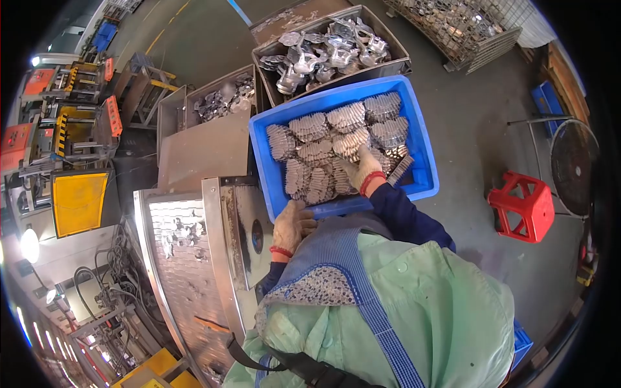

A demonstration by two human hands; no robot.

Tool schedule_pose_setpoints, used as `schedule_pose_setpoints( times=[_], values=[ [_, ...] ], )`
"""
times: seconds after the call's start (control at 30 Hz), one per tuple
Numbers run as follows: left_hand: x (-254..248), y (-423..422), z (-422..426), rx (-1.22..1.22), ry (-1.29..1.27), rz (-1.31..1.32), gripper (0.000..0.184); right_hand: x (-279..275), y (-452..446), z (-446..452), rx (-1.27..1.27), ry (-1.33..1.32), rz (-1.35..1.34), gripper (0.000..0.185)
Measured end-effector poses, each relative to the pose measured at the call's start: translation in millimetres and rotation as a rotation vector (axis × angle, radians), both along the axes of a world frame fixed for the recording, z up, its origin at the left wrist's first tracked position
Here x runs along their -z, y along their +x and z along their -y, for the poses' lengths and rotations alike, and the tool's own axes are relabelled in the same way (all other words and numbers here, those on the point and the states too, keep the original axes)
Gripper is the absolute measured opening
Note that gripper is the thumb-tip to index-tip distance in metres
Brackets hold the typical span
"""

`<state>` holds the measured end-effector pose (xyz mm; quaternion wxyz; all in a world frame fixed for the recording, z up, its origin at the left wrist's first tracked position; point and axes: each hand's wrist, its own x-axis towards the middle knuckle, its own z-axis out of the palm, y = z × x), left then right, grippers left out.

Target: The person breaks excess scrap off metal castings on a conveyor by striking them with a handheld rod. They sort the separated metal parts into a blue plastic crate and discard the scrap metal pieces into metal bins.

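Observation:
A blue plastic crate in front of me holds several finned metal castings stacked on edge in rows. My right hand, in a pale work glove with a red band at the wrist, reaches over the crate's near side. Its thumb and fingers close on the near end of a brighter finned metal casting mid-crate. At the near left corner of the crate is my left hand, gloved the same way, its fingers curled at the rim. Part of its grip is hidden.
Behind the crate stands a metal bin of shiny castings, with a second scrap bin to its left. A metal worktable adjoins my left side. To the right are a red stool and a floor fan; a wire cage stands behind.

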<state>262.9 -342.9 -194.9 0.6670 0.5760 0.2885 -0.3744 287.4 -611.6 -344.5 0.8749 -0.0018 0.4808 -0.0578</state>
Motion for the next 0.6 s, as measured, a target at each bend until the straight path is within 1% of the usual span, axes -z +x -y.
schedule_pose_setpoints(
  times=[0.03, 0.1, 0.2, 0.3, 0.4, 0.5, 0.6],
  values=[
    [0.2, 0.2, 0.6, -0.009, 0.006, -0.003, 0.071, -3.5, 0.9, 0.2, 0.007, 0.028, 0.002, 0.069],
    [-3.3, -1.3, 4.0, -0.025, 0.019, -0.014, 0.071, -13.6, 1.1, -6.1, -0.040, -0.043, -0.015, 0.079],
    [-3.6, -2.0, 4.4, -0.033, 0.015, -0.012, 0.071, -3.5, 6.2, -4.3, -0.141, 0.350, -0.024, 0.069],
    [-5.4, -3.3, 6.0, -0.035, 0.036, -0.009, 0.071, -4.3, 3.9, -19.4, -0.146, 0.195, 0.003, 0.053],
    [-7.1, -4.5, 5.4, -0.054, 0.011, -0.012, 0.071, -2.5, 8.0, -16.3, -0.001, 0.313, 0.047, 0.043],
    [-6.7, -9.1, 3.7, -0.076, 0.057, -0.012, 0.070, -2.1, 5.4, -17.9, 0.052, 0.356, 0.096, 0.041],
    [2.1, -16.7, -7.2, -0.066, 0.039, 0.012, 0.068, -5.3, 6.9, -23.4, 0.003, 0.266, 0.054, 0.041]
  ],
)
